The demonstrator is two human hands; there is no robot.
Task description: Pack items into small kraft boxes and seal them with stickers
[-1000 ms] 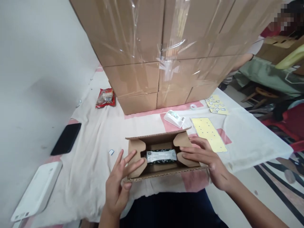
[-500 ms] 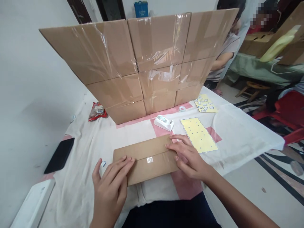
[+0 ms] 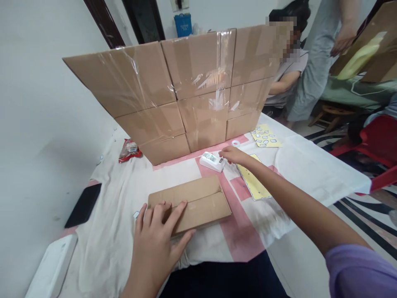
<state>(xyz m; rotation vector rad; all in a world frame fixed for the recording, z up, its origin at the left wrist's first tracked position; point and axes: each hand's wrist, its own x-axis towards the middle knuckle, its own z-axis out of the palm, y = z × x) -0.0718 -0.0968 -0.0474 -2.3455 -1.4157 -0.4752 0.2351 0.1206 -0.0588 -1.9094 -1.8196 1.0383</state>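
A closed flat cardboard box [image 3: 201, 207] lies in front of me on the cloth, its top seam running lengthwise. My left hand [image 3: 164, 231] rests on the box's left part with fingers spread, covering some of the seam. Farther forward, a small white tape dispenser [image 3: 211, 162] sits on the table. My right hand [image 3: 231, 155] is at the dispenser's right end, its fingers bent together; whether a strip of tape is between them is too small to tell. A yellow dotted sheet [image 3: 256, 182] lies partly under my right forearm in view.
Behind stands a tall wall of taped cardboard boxes [image 3: 198, 91]. A tape roll [image 3: 235, 143] and a yellow patterned sheet [image 3: 266, 136] lie right of it. To the left are a red packet [image 3: 128, 151], a black flat object [image 3: 83, 205] and a white case [image 3: 51, 265]. People are beyond.
My right hand has left the box's right end and moved forward to the tape dispenser. The left hand has shifted right on the box, fingers spreading. Another person's legs now show at the back.
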